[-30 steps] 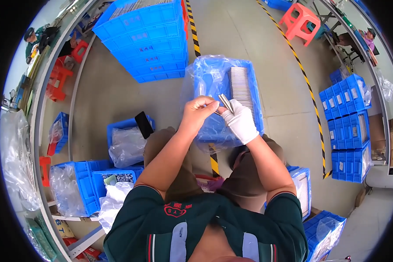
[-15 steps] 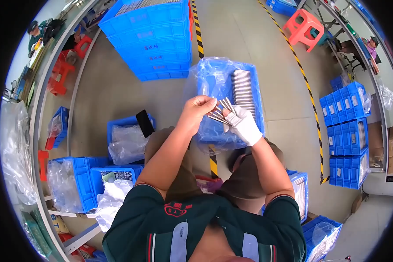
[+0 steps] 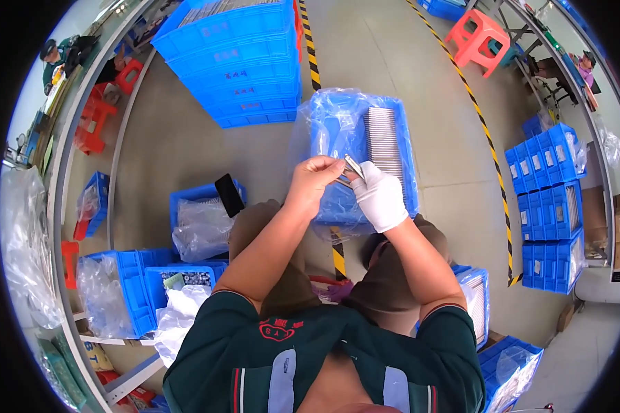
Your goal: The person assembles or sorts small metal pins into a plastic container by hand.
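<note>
Both my hands meet over a blue crate [image 3: 412,186] lined with clear plastic. My right hand [image 3: 381,199], in a white glove, is closed round a small bundle of thin metal rods [image 3: 352,167]. The bare left hand [image 3: 313,180] pinches at the rods' left ends, thumb and fingertips together. How many rods there are is hidden by the fingers. Inside the crate, a long row of similar metal rods [image 3: 384,138] lies stacked along the right side. Bunched clear film [image 3: 341,131] covers the left side.
A tall stack of blue crates [image 3: 238,76] stands at the far left. By my left leg, a black phone [image 3: 229,195] rests on a plastic-covered crate [image 3: 200,224]. More stacked crates [image 3: 548,213] stand right, beyond a striped floor line [image 3: 494,162]. A red stool [image 3: 477,41] is farther off.
The rods were fanned out between my hands; now they are gathered into a tighter bundle. My right hand has turned, its glove back now facing up more. The left stays close by.
</note>
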Demonstrator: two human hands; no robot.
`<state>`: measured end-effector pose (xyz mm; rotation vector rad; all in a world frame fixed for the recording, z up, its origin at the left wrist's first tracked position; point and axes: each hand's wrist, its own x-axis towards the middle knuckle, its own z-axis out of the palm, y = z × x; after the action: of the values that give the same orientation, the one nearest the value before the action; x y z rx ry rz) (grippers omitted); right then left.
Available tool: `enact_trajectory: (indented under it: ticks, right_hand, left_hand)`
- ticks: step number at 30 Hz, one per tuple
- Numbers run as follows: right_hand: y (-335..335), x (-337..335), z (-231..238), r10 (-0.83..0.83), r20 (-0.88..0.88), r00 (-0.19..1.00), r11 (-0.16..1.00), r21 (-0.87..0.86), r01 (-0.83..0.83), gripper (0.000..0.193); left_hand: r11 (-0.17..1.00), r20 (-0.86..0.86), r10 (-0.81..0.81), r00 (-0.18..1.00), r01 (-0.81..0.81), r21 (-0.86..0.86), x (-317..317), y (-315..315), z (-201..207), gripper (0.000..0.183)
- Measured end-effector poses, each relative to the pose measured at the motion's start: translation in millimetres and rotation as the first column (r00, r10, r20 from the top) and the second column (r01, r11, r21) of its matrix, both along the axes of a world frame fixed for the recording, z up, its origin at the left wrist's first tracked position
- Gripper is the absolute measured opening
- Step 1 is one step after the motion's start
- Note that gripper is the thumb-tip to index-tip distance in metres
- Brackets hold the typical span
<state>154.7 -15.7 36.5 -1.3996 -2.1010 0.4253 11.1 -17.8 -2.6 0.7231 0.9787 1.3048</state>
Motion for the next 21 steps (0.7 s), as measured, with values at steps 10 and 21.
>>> enact_trajectory:
  ticks: [10, 21]
  right_hand:
    - [7.2, 10.9, 9.5, -0.075, -0.536, 0.841, 0.673, -0.649, -0.354, 0.023]
    - [3.7, 12.5, 10.5, -0.189, -0.649, 0.737, 0.524, -0.702, -0.483, 0.027]
  left_hand:
    - [0.999, -0.006, -0.045, 0.999, 0.045, -0.031, -17.8, 7.1, 10.7, 0.018]
    - [0.985, -0.080, -0.164, 0.983, 0.168, 0.041, -24.6, 6.2, 10.7, 0.017]
